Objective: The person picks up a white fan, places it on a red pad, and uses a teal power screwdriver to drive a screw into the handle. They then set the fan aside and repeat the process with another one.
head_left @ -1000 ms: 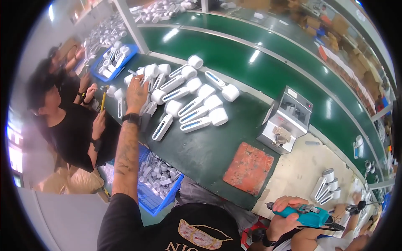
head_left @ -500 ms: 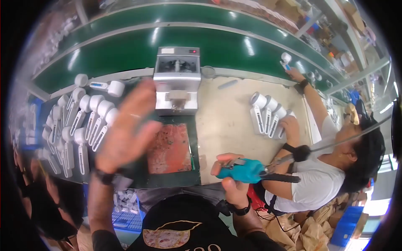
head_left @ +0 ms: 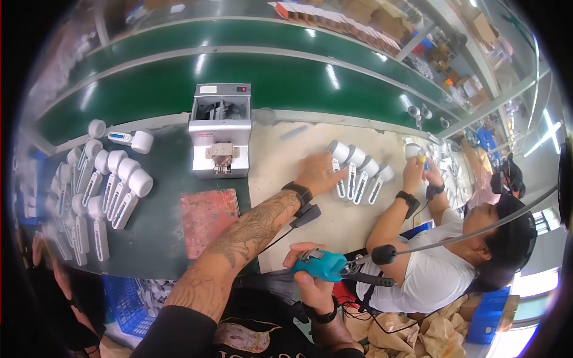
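My right hand (head_left: 316,289) is wrapped round a teal electric screwdriver (head_left: 322,265), which hangs from a coiled spring and cable and lies sideways above the table's near edge. My tattooed left arm stretches across to the right. At its end my left hand (head_left: 317,173) closes on the leftmost digital measuring spoon (head_left: 339,151) of a short row, its thumb by the handle; some fingertips are hidden. The other white spoons (head_left: 356,179) of that row lie side by side with their cups away from me. A silver screw feeder (head_left: 219,134) stands left of my left hand.
Many more white spoons (head_left: 119,191) lie on the dark mat at left. A worn red pad (head_left: 209,221) sits before the feeder. At right a co-worker's hands (head_left: 421,173) hold a small item. Behind runs a green conveyor (head_left: 268,77); a blue basket (head_left: 128,307) stands below.
My left hand has swung from the left side, near the feeder, over to the spoon row at right. The co-worker's hand has left that row. The screwdriver stays in my right hand.
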Demonstrator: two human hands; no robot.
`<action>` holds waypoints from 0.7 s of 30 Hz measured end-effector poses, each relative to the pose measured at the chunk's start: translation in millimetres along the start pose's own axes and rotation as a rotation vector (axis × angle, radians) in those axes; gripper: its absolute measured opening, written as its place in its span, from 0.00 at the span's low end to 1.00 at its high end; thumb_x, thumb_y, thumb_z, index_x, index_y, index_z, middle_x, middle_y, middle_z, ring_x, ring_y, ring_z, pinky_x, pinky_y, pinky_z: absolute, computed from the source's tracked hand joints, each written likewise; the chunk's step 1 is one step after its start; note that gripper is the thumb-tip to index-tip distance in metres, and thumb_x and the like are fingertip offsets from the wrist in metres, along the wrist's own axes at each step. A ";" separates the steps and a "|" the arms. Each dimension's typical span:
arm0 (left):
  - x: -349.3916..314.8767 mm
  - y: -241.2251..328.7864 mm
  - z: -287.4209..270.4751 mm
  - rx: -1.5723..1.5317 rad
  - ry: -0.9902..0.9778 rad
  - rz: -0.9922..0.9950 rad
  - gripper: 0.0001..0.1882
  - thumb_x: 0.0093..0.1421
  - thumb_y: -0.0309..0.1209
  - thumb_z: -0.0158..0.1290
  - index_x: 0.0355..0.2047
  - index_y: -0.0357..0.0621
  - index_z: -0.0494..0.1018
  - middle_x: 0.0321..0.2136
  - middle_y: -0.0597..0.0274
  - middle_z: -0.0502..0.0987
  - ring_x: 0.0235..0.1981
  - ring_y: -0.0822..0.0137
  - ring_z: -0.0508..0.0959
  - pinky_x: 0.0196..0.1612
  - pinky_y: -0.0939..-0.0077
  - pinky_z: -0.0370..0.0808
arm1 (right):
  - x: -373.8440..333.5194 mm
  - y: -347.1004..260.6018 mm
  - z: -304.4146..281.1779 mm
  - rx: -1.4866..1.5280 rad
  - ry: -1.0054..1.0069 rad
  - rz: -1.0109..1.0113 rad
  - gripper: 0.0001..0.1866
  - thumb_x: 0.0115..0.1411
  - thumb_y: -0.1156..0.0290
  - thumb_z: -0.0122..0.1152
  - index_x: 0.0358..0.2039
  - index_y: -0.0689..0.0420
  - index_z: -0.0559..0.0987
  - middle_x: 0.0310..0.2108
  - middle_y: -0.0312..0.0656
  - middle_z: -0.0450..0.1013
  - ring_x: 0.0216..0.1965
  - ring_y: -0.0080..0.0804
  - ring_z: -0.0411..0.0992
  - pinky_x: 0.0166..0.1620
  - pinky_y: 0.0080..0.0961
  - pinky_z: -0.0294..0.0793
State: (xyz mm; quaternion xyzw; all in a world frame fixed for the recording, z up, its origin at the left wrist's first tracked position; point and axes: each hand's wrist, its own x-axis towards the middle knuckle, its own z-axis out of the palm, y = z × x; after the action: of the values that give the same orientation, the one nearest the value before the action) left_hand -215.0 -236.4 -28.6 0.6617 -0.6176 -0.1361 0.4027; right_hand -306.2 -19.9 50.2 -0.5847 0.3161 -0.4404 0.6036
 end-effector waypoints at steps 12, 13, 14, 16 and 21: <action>-79.1 -28.9 -166.5 -0.090 -0.090 0.248 0.11 0.57 0.34 0.59 0.37 0.43 0.77 0.34 0.53 0.77 0.38 0.51 0.78 0.41 0.61 0.76 | 72.0 39.0 -18.7 -0.093 0.125 -0.125 0.31 0.63 0.49 0.61 0.52 0.65 0.70 0.31 0.40 0.71 0.39 0.36 0.74 0.45 0.33 0.71; -87.4 -30.4 -180.4 -0.065 -0.127 0.293 0.11 0.56 0.32 0.59 0.38 0.42 0.77 0.34 0.53 0.76 0.38 0.51 0.78 0.41 0.62 0.76 | 73.8 38.3 -17.3 -0.107 0.143 -0.143 0.32 0.64 0.48 0.60 0.52 0.65 0.69 0.32 0.40 0.72 0.39 0.36 0.74 0.45 0.33 0.71; -98.8 -32.3 -197.1 -0.040 -0.161 0.330 0.11 0.56 0.30 0.60 0.39 0.41 0.77 0.33 0.54 0.75 0.37 0.51 0.77 0.40 0.63 0.76 | 74.0 34.2 -12.5 -0.099 0.130 -0.116 0.32 0.64 0.48 0.60 0.52 0.65 0.69 0.32 0.40 0.72 0.39 0.36 0.74 0.45 0.33 0.71; -118.3 -43.6 -221.5 -0.014 -0.195 0.271 0.12 0.56 0.30 0.60 0.39 0.40 0.77 0.34 0.54 0.75 0.36 0.51 0.77 0.41 0.61 0.76 | 80.0 28.7 -6.6 0.021 0.035 -0.100 0.33 0.64 0.46 0.59 0.53 0.65 0.68 0.32 0.40 0.72 0.39 0.36 0.74 0.44 0.33 0.72; -149.4 -81.5 -244.3 -0.040 -0.205 0.263 0.13 0.58 0.32 0.60 0.41 0.41 0.76 0.37 0.56 0.76 0.42 0.50 0.75 0.49 0.60 0.73 | 87.6 2.9 16.6 0.043 -0.079 -0.067 0.37 0.64 0.37 0.52 0.51 0.63 0.68 0.28 0.40 0.69 0.30 0.30 0.68 0.36 0.29 0.66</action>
State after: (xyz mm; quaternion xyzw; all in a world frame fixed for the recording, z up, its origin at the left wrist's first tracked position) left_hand -21.7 -15.9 22.8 0.5497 -0.7340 -0.1611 0.3648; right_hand -254.7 -92.0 61.0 -0.5989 0.2628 -0.4433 0.6130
